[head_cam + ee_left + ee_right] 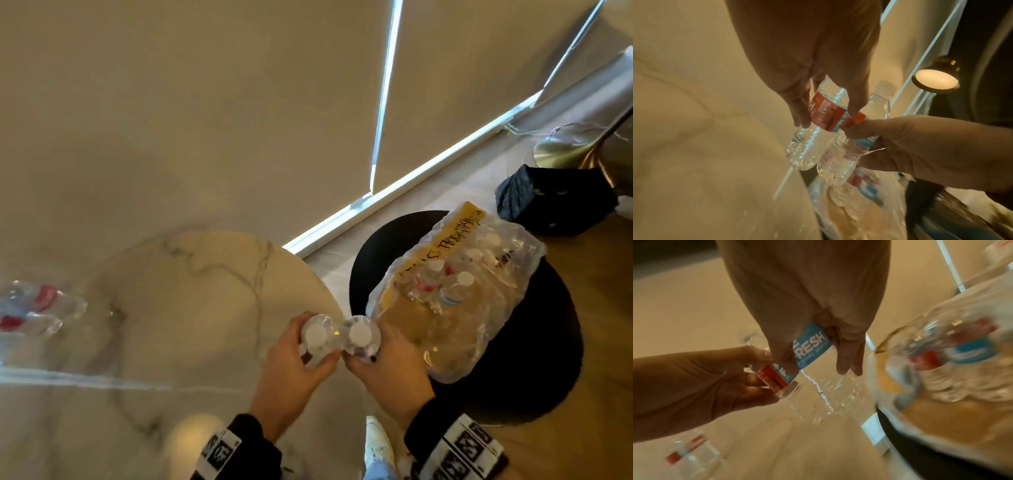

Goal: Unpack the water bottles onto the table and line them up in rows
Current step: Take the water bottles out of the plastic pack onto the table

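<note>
Bottles in both hands, one apiece: the left hand (294,356) wraps its fingers (800,113) round the left bottle (317,337) at the red label, and the right hand (387,371) grips the right bottle (359,334) at its blue label. The two bottles touch side by side, caps up, held at the near edge of the marble table (191,284). To do this step well, the person should probably carry both clear of the rim, keep them upright, and set them down flat beside the bottles (37,308) standing well off to the left of the fingers (blurred, so the count is unclear). Just right of the right-hand fingers sits the torn plastic pack (455,298), more bottles inside, on a dark round stool (534,377). Beyond lie pale blinds (205,102), wood floor and a dark bag (555,202).
</note>
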The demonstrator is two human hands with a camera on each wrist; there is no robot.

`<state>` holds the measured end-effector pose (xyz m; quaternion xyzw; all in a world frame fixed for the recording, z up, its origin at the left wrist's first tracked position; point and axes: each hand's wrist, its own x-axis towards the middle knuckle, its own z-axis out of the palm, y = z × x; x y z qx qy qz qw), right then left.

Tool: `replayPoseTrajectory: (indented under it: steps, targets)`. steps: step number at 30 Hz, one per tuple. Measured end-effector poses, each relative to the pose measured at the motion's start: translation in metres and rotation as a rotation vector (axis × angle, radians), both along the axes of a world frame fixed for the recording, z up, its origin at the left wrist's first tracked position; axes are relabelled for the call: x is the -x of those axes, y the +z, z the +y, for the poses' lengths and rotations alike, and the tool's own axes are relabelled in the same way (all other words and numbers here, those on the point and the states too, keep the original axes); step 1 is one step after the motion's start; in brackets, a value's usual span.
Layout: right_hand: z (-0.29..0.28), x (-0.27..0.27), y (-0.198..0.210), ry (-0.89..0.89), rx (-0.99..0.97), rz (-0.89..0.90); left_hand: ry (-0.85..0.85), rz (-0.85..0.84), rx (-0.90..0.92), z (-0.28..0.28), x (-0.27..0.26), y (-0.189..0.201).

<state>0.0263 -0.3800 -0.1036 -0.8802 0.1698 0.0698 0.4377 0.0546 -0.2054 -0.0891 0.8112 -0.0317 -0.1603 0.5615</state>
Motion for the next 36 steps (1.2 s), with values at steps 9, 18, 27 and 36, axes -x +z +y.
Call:
replayPoseTrajectory:
  steps: [9,18,27,36]
  targets:
    - [0.228,-0.011,-0.004,0.496,-0.098,0.152,0.391,0.061,-0.15,0.229,0.056,-0.006]
    - [0.294,0.012,-0.033,0.483,-0.131,0.194,0.455,0.096,-0.215,0.291,0.082,-0.036]
    - [0.154,0.046,-0.016,0.182,-0.195,0.181,0.064,0.353,-0.734,0.261,0.129,-0.05]
    - [-0.073,0.002,-0.059,-0.547,-0.089,0.102,-0.306,0.058,-0.395,-0.007,0.033,-0.034]
